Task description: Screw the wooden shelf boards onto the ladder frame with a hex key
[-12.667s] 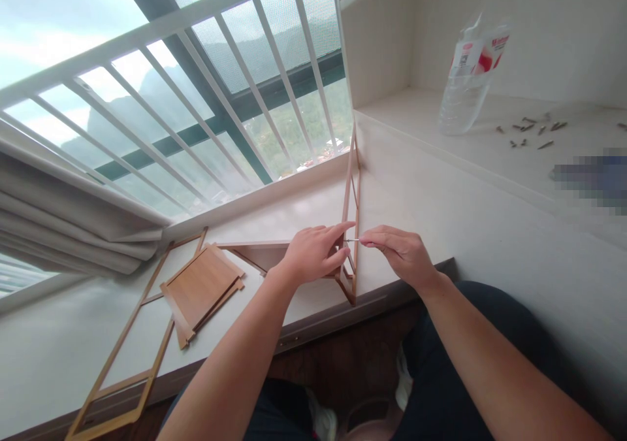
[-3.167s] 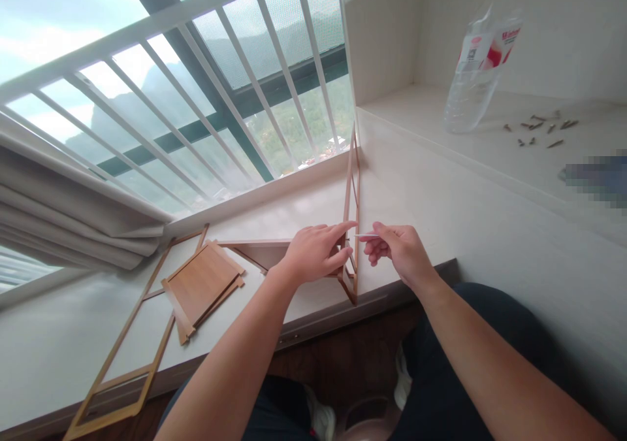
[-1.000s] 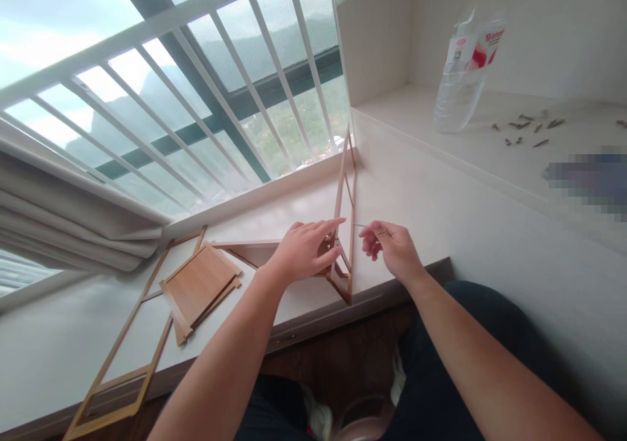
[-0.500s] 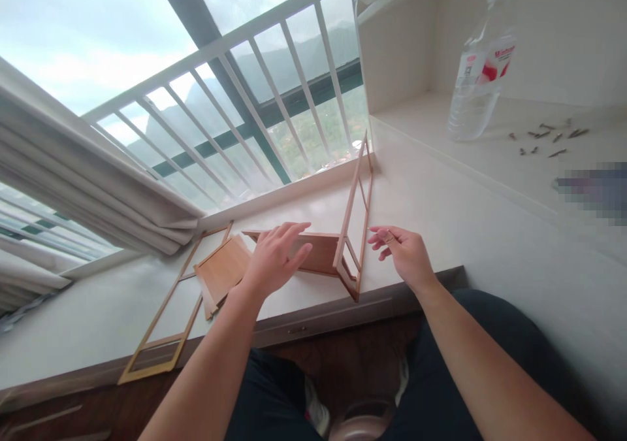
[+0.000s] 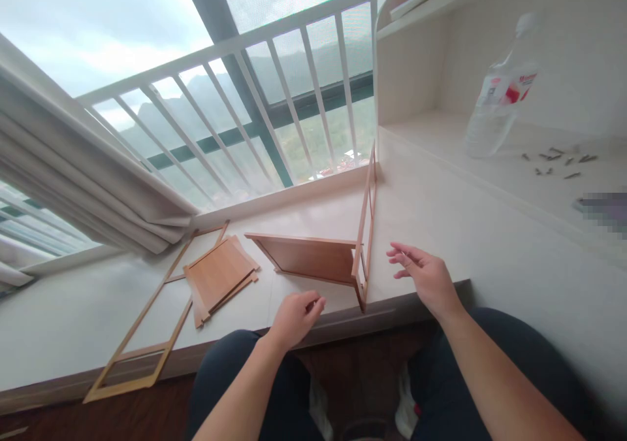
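Near the middle of the frame, on the pale white table point(image 5: 431, 212), stands the thin brown wooden panel joined to an upright slatted wooden frame point(image 5: 321, 258). The panel's long axis runs left to right, and the frame's leads away toward the window. It looks light, stiff and somewhat fragile at the joint, so it is probably best held by the panel's edges close to the frame. The left hand point(image 5: 294, 317) hangs loosely curled and empty below it; the right hand point(image 5: 424, 274) hovers just beside the frame, fingers spread, apparently holding nothing.

Upright thin wooden frame point(image 5: 366, 222) on sill, brown panel point(image 5: 311, 259) joined edge-on
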Demonstrator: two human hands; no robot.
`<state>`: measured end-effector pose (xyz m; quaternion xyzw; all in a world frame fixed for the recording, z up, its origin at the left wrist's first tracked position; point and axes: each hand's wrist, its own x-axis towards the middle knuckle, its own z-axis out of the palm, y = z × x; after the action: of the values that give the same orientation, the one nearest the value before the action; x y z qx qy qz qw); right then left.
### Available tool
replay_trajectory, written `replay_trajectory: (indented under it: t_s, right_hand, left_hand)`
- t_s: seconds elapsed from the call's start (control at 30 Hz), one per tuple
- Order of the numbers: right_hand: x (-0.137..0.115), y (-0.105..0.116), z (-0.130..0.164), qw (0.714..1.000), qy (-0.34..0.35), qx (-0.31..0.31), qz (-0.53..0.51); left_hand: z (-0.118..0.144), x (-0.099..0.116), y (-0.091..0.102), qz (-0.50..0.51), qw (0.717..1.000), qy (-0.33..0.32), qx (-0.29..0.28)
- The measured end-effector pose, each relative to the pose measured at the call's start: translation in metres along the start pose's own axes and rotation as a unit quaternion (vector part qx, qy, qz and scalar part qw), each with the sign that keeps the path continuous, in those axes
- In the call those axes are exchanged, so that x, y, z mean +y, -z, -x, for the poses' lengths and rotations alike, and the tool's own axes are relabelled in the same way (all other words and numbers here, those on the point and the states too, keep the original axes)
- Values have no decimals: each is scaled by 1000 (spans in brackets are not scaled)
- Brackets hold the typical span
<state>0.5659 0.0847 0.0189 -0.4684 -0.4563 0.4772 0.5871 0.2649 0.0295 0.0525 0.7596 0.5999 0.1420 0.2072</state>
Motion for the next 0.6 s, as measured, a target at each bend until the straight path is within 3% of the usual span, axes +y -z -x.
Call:
replay_trajectory:
  t_s: [0.13,0.27,0.43,0.6]
  right_hand:
    - [5,-3,3,999,5,-18,33]
    - [1,-4,-4,992,75,-40,91]
    - [-25,-5,-25,974,164,-51,148]
    - [-54,-11,-42,980,160,-37,116]
  left_hand:
    - [-18,3,-2,44,999,-28,-15]
    - [-34,-5,-12,81,996,-34,-28]
    - [-45,-9,-31,103,991,-74,-36]
    - [-50,2,-35,158,981,-108,-21]
